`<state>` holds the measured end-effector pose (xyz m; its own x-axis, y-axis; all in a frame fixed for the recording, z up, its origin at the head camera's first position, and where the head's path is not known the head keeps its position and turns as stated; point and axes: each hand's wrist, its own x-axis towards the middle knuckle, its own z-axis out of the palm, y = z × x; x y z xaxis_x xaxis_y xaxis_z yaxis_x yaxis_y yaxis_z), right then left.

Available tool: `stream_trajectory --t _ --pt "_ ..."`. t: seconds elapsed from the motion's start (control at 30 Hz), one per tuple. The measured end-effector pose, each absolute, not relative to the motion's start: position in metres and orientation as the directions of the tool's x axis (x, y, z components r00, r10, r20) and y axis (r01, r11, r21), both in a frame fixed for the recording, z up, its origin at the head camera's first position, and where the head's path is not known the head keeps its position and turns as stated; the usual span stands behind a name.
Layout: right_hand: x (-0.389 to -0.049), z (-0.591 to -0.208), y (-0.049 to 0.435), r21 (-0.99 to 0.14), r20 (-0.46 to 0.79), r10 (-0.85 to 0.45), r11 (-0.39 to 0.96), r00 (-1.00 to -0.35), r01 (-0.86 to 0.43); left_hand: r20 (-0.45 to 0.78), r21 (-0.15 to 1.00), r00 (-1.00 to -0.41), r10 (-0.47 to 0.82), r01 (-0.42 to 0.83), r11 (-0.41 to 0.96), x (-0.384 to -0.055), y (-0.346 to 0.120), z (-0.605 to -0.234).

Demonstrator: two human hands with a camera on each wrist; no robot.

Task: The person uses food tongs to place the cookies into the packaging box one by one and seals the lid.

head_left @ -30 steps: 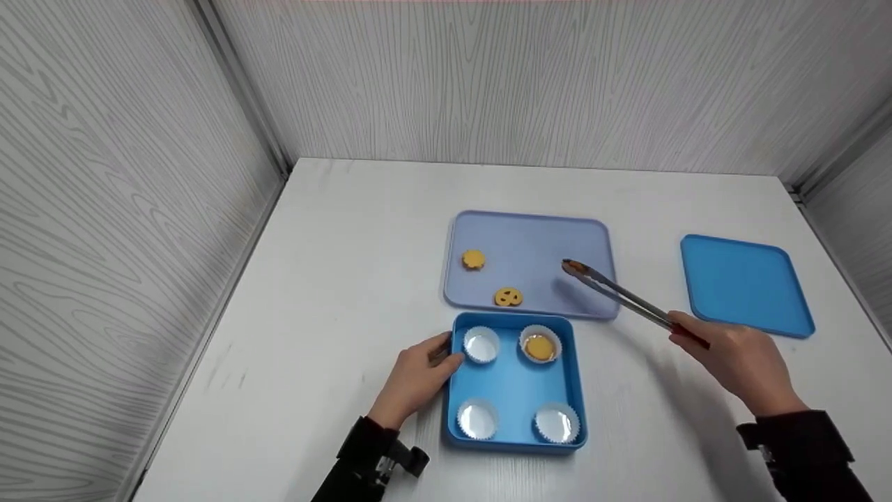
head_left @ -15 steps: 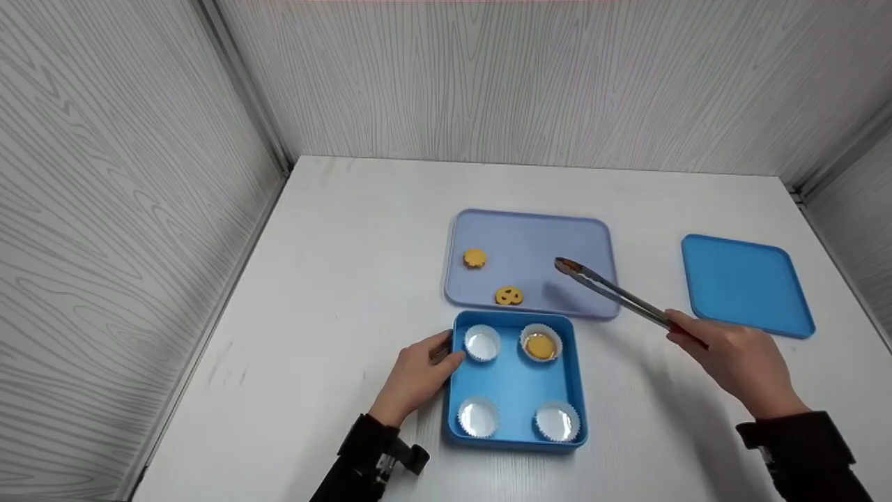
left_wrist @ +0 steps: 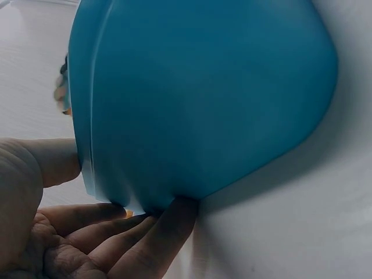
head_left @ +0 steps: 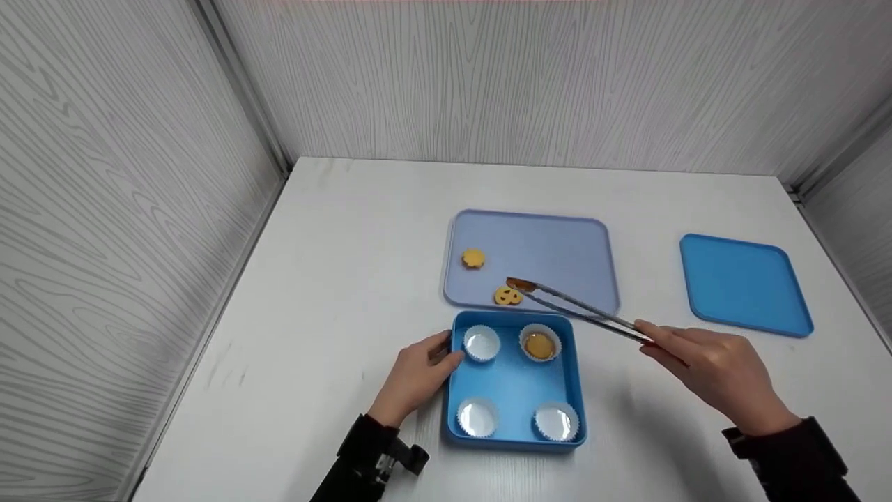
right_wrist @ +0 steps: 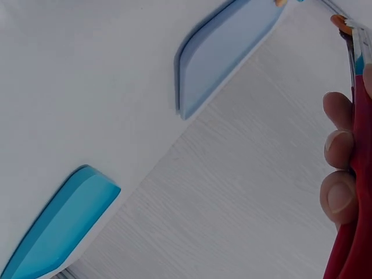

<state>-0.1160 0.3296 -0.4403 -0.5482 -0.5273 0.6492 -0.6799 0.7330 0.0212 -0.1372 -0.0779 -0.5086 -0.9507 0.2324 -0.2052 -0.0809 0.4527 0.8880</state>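
Note:
In the head view my left hand [head_left: 416, 382] holds the left wall of a blue box [head_left: 512, 387], thumb at the rim, fingers against the outside. White paper baking cups stand near its corners; the back right cup [head_left: 550, 328] contains a round yellow cookie [head_left: 539, 346]. My right hand [head_left: 718, 369] grips metal tongs [head_left: 592, 315] whose red handles show in the right wrist view. The brownish tong tips are by a pretzel-shaped cookie [head_left: 507, 295] on the lavender tray [head_left: 557, 244]; whether they touch is unclear. A flower-shaped cookie [head_left: 473, 259] lies farther left.
A flat blue tray [head_left: 749, 286] lies to the right on the white table [head_left: 334, 279]. Grey wood-grain panels [head_left: 488, 84] enclose the back and sides. The box stands just in front of the lavender tray.
My right hand has moved left, bringing the tong tips from above the lavender tray's right part to the pretzel-shaped cookie. The left hand and box have stayed put.

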Motion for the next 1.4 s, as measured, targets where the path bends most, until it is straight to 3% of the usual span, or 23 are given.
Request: stream_trajectory --t 0.4,1.4 --pt "-0.105 -0.432 0.302 0.004 0.519 -0.668 0.626 -0.533 -0.780 -0.181 0.899 -0.952 0.248 -0.058 0.434 -0.137 -0.079 -0.510" --pt "-0.104 -0.427 0.281 0.184 0.325 -0.754 0.642 -0.571 -0.744 -0.159 0.895 -0.956 0.248 -0.033 0.446 -0.135 -0.080 -0.509"
